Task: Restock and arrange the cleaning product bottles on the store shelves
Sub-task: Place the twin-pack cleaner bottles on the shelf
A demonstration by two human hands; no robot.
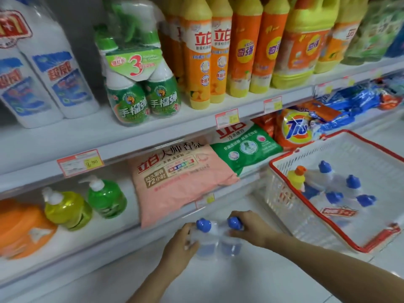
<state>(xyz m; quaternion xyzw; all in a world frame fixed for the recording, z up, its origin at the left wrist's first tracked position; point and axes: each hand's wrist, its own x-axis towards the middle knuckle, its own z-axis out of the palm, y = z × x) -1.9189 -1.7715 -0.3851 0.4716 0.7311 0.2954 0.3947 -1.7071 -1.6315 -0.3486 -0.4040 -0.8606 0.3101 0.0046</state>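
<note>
Now: twin pack of blue-capped bottles [215,241] held low, just off the bottom shelf [109,243], below the pink detergent bag [179,178]. Left grip [178,243] curls round the left bottle's body. Right grip [247,226] clasps the other bottle at its neck, by the cap. Both forearms reach forward and down. Judgement: keep the pack upright, carry by the bodies, not the caps, and set it in a shelf gap. Spare bottles lie in the basket [284,193].

White shelving [140,130], pale floor [236,285]
</note>
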